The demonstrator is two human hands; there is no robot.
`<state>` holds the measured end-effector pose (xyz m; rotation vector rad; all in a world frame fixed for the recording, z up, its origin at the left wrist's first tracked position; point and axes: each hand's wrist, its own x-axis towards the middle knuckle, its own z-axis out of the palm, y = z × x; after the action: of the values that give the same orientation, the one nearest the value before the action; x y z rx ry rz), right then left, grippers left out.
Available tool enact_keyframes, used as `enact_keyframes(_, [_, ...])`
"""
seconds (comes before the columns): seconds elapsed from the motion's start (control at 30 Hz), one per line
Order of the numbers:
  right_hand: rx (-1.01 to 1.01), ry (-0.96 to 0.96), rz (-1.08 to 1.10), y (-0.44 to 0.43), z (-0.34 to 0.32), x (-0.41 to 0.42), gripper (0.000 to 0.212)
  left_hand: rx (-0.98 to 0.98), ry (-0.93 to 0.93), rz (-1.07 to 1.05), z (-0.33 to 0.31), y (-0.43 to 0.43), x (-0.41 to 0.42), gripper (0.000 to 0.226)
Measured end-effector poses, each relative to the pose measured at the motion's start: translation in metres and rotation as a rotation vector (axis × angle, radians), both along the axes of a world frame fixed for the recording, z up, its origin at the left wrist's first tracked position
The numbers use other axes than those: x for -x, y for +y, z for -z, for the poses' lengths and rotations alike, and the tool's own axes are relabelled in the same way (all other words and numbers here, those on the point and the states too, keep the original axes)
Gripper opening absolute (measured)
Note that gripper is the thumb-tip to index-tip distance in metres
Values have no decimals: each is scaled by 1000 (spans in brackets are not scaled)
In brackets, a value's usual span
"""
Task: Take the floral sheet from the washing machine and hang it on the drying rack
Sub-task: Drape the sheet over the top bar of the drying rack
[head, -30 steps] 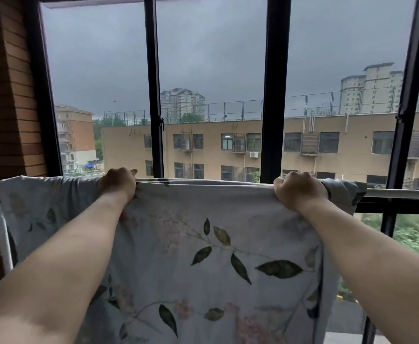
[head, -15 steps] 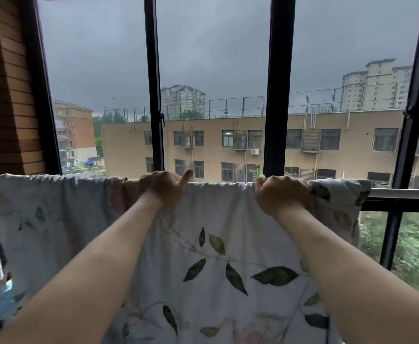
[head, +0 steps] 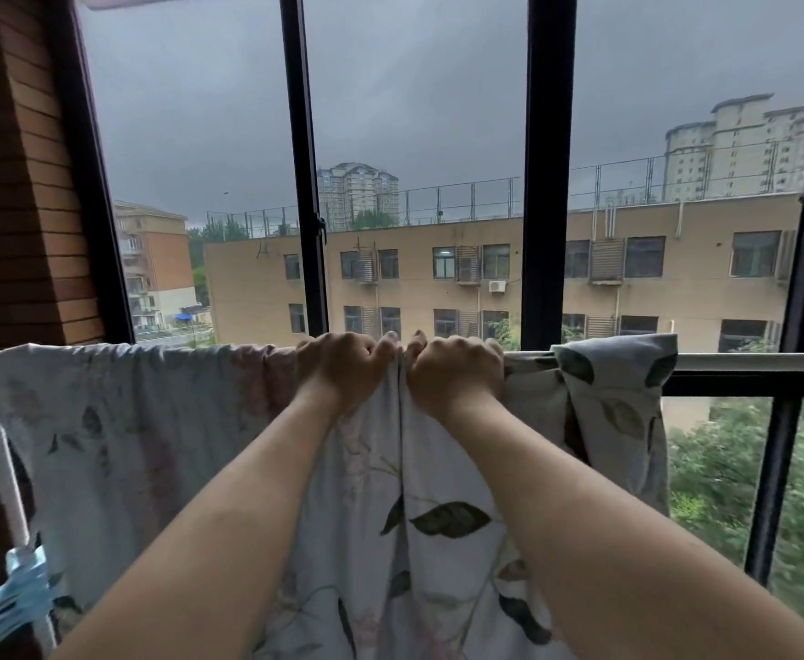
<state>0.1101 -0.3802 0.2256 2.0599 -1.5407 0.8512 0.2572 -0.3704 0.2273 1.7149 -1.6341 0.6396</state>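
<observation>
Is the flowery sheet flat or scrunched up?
Scrunched in the middle: the floral sheet hangs over the rail, and the left hand and right hand pinch a fold together.

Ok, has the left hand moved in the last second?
Yes. The left hand slid right along the sheet, from left of the thin window bar to right of it, beside the right hand.

No legible text — anywhere.
</observation>
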Motion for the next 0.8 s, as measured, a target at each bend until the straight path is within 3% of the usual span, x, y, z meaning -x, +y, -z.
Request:
enact_keyframes(0.13, [-56,27,-98,1,-3,28,72,-11,63,0,-4,-2,2,56])
enact_keyframes(0.23, [-39,20,-15,-6,-4,74,74,-22,117,-11,-6,-6,1,55])
enact_keyframes(0.57, [-82,66,153,-22,-12,220,44,-20,177,11,-6,-15,31,54])
enact_keyframes(0.8, [-105,7,265,-22,-16,291,44,-65,176,-58,-10,-6,30,50])
